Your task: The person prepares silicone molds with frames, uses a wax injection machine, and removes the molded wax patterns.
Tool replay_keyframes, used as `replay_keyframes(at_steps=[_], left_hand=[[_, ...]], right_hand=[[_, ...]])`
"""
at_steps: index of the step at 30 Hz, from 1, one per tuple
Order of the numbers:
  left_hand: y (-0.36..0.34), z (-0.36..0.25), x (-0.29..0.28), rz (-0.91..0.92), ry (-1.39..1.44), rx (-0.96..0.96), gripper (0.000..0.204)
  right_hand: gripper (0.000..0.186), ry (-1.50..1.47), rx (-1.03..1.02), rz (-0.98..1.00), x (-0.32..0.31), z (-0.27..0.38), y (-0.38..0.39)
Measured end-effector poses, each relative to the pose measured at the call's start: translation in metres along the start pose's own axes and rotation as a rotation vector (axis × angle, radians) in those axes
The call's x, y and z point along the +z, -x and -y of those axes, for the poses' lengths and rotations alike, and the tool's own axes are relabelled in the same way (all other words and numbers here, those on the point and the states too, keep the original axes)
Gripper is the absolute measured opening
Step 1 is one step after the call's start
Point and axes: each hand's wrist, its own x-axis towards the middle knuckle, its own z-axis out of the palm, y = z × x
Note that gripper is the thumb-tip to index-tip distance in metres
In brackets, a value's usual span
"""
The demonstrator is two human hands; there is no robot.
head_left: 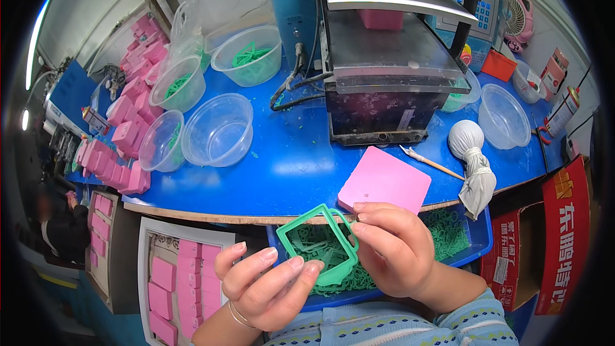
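Between my two hands, above a blue tray [483, 243], a green square frame [346, 268] is tilted, with a thin curved strip along its right side. My right hand [397, 250] pinches that side between thumb and forefinger. At the lower left of the frame, my left hand [272, 285] has its fingertips and thumb closed on the edge. Many small green pieces [448, 234] fill the tray below. Just beyond my right hand, a flat pink block [384, 179] lies at the front edge of the blue table [288, 182].
A press machine [391, 57] stands at the back, a pink block [381, 19] inside. Clear plastic bowls [218, 131] stand left; pink blocks [131, 131] pile beyond. A tied white cloth pouch [471, 154] and brush [432, 161] lie right, near a red carton [557, 237].
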Motion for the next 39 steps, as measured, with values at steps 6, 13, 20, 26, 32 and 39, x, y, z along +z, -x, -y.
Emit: replay_keyframes(at_steps=[6,13,20,26,32,39], left_hand=[[0.0,0.0,0.0,-0.004,0.005,0.001,0.017],[-0.004,0.004,0.002,0.003,0.04,-0.003,0.022],[-0.028,0.052,0.014,0.158,0.492,-0.547,0.02],[-0.095,0.129,0.032,0.053,0.841,-1.13,0.015],[-0.139,0.219,0.095,-0.084,0.856,-1.177,0.021],[-0.147,0.268,0.147,-0.033,0.801,-1.153,0.02]], right_hand=[[0.036,0.004,0.007,0.003,0.0,0.0,0.0],[0.038,0.007,0.029,0.049,-0.001,-0.001,-0.002],[0.052,0.156,0.201,0.253,-0.028,-0.012,-0.004],[0.061,0.264,0.255,0.428,-0.032,-0.028,0.01],[0.054,0.266,0.221,0.353,-0.028,-0.037,0.023],[0.05,0.141,0.3,0.299,-0.034,-0.035,0.02]])
